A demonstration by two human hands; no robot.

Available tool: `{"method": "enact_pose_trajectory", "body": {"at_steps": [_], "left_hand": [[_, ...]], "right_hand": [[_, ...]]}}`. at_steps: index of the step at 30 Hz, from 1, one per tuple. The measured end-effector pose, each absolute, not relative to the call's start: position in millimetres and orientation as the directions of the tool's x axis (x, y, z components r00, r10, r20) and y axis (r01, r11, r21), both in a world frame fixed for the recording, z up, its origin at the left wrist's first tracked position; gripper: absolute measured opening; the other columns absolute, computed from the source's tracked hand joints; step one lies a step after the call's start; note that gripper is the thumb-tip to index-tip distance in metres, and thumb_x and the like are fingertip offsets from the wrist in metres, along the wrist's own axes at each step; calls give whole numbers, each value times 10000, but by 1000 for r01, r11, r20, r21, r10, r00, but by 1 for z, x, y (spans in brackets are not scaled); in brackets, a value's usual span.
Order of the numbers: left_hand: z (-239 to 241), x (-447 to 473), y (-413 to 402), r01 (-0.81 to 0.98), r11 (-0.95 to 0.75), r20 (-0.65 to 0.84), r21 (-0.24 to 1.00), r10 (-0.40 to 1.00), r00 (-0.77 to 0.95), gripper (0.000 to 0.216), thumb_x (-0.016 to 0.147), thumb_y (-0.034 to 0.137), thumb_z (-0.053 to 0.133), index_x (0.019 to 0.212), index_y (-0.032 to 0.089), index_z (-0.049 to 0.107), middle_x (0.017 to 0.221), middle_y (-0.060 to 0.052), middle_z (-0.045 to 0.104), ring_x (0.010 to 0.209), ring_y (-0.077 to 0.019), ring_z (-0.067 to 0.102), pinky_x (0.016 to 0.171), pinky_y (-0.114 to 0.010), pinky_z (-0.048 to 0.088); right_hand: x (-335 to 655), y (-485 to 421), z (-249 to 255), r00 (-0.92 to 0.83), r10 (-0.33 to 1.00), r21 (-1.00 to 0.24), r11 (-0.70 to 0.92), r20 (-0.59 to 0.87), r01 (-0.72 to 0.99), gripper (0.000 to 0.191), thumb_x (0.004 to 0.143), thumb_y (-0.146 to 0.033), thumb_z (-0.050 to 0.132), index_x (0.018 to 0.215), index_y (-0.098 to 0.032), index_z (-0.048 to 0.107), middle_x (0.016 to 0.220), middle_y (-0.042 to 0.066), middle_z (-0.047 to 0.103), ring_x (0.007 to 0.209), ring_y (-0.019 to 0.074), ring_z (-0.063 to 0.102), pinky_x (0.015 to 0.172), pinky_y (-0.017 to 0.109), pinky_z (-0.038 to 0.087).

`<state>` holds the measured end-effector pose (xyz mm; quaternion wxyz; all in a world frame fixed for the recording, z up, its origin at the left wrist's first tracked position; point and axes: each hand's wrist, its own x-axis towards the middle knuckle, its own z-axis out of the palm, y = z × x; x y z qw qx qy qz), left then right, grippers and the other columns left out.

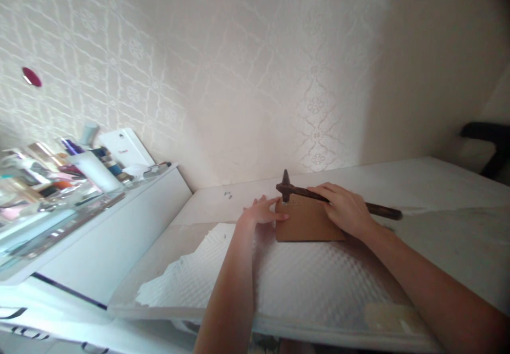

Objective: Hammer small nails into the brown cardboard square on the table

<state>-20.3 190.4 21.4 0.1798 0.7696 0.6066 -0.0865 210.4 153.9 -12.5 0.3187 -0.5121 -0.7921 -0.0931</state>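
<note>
A dark hammer (pixel 382 211) is in my right hand (pixel 346 209), whose fingers wrap round the middle of its handle. The hammer's head is over the upper left corner of a flat brown board (pixel 308 224). A short row of small marks shows on the board near that head. My left hand (pixel 261 211) lies at the board's left edge with its fingers spread and its thumb on the board. Its index fingertip is close beside the hammer head; whether a nail stands there is too small to tell. Under the board lies a white quilted sheet (pixel 319 274).
Several small metal pieces (pixel 228 194) lie on the white table (pixel 207 205) near the wall. At left, a white cabinet (pixel 119 242) carries bottles, tubes and a white box (pixel 126 148). A black chair part (pixel 488 131) stands at far right.
</note>
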Motion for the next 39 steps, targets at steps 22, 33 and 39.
{"method": "enact_pose_trajectory", "body": {"at_steps": [22,33,39], "left_hand": [[22,-20,190,968,-191,-354,160,905,237,935,592,826,369,1390,381,164,1494,-38,53,1335,-373,29,1014,-593,153],[20,-18,189,968,-172,-320,182,921,224,872,638,736,463,1381,349,223,1486,-62,113,1335,-363,74,1015,-564,185],[18,-18,190,967,-158,-292,200,932,213,859,628,716,504,1368,356,257,1479,-67,150,1333,-360,103,1009,-561,205]], "right_hand": [[222,159,-14,62,814,-266,116,578,957,376,792,-157,464,1138,-248,580,998,53,628,753,201,611,573,283,425],[247,161,-12,411,870,-376,-297,273,878,429,790,-200,442,1203,-227,556,960,134,648,911,327,580,654,379,463],[252,165,-19,405,878,-363,-300,257,882,415,792,-220,446,1188,-221,568,934,140,652,875,314,598,689,401,463]]}}
